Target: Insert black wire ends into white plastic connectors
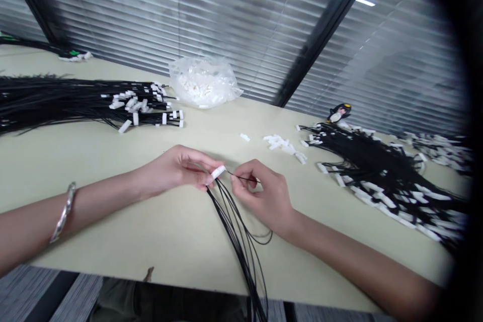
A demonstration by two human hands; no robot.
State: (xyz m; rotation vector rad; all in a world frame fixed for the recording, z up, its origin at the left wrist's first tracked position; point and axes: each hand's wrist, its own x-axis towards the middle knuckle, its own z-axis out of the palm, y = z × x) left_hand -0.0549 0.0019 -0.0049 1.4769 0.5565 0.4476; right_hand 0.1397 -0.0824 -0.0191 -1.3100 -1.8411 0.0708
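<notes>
My left hand (181,168) pinches a small white plastic connector (218,173) between thumb and fingers, low over the beige table (113,211). My right hand (260,193) pinches one thin black wire (241,178) whose tip points at the connector's end. A bundle of black wires (241,241) hangs from between both hands down over the table's near edge. A silver bangle sits on my left wrist.
A large bundle of black wires with white connectors (124,105) lies at the back left, another (381,181) at the right. A clear bag of white connectors (202,83) sits at the back, loose connectors (285,145) near centre. A small penguin figure (339,111) stands by the window blinds.
</notes>
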